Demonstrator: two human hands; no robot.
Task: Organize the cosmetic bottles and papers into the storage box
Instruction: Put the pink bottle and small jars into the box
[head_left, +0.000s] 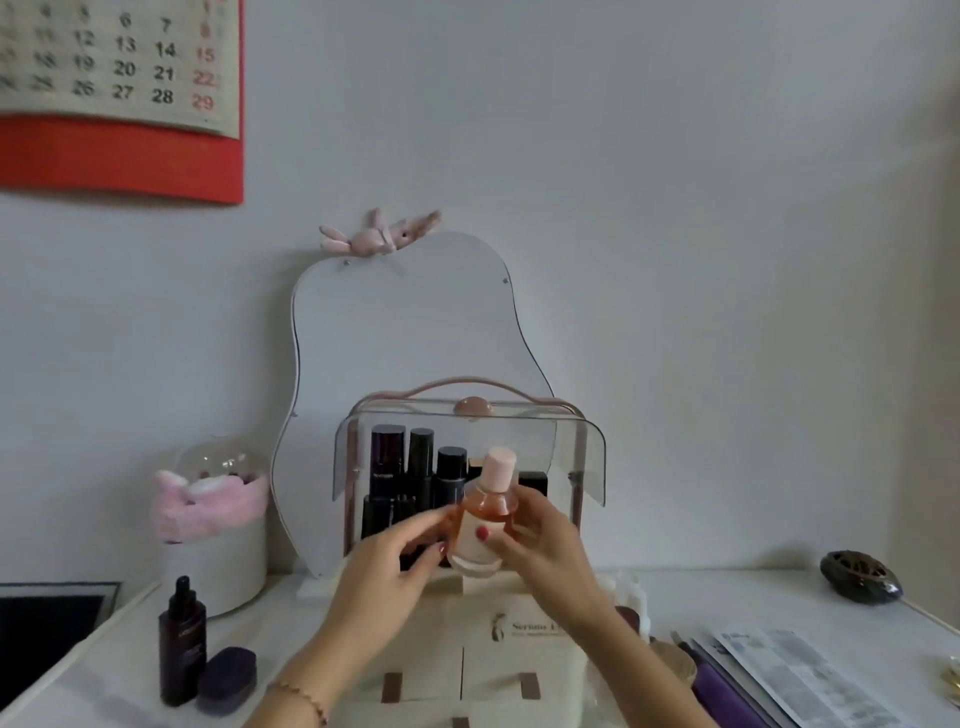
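Currently a pink bottle (484, 512), filled with orange liquid and topped by a pale pink cap, is held upright just in front of the open storage box (589, 452). It is clasped by the right hand (540, 540), whose thumb and fingers are curled round its lower half, so that grip is clamped on the bottle. The left hand (387, 558) is brought up beside it with fingers loosely bent; fingertips appear to be touching the bottle's left side, though whether they pinch it cannot be told through the blur.

The task is judged to be partly done. Inside the clear box at least four tall dark bottles (410, 467) are already stood in a row at the back, with further dark shapes lower down that cannot be counted. Outside the box, one dark pump bottle (182, 642) and one small purple compact (227, 680) are left on the counter (114, 670) at the left. At the right, one stack of printed papers (779, 675) is left lying on the counter, overlapping something purple; the number of sheets cannot be made out. So one bottle is in hand, at least one more is waiting, and the papers are untouched.
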